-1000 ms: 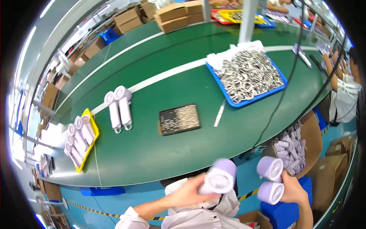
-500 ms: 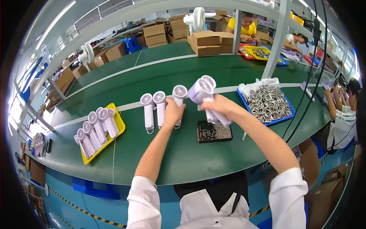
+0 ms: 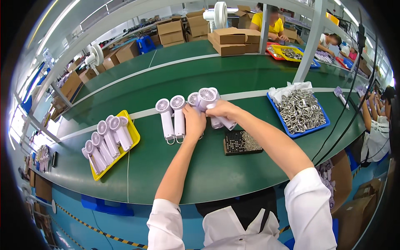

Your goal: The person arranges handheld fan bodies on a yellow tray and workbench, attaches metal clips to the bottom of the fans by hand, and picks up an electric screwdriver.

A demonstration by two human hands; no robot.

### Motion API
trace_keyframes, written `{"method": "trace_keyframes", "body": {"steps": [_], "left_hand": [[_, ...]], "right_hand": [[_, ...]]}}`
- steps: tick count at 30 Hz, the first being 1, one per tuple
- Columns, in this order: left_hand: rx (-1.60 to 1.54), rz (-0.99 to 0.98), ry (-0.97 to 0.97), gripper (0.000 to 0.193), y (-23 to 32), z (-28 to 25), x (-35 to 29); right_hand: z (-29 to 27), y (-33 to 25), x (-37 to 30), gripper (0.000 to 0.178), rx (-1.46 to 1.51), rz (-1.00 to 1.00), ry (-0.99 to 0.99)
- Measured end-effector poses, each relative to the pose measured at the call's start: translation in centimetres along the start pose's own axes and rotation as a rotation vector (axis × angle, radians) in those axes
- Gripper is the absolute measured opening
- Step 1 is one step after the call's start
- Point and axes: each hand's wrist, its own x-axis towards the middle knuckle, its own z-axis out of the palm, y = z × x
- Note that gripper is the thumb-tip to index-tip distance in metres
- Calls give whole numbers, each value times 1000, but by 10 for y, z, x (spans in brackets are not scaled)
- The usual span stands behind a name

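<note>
Green counter [image 3: 166,185]: our right hand [image 3: 221,109] clasps lilac fans [image 3: 207,95], long axes toward five o'clock, heads at one o'clock from our left hand [image 3: 195,121]; its grip we cannot tell

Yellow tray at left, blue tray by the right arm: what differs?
The yellow tray holds handheld fans side by side; the blue tray holds heaped metal pieces. The blue tray has white sheeting at its far edge; the yellow tray shows none. Both rest on the green table.
</note>
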Motion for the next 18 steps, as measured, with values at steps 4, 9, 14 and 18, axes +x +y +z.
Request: {"method": "trace_keyframes", "body": {"steps": [4, 9, 14, 18], "left_hand": [[14, 138, 36, 57, 9, -12, 0], [211, 434, -9, 42, 38, -21, 17], [405, 498, -170, 63, 49, 40, 45], [454, 411, -281, 70, 18, 19, 46]], "right_hand": [[-10, 9, -7, 45, -325, -137, 201], [-48, 11, -14, 41, 212, 47, 270], [-55, 113, 48, 51, -10, 60, 513], [-14, 60, 30, 73, -26, 233, 424]]}}
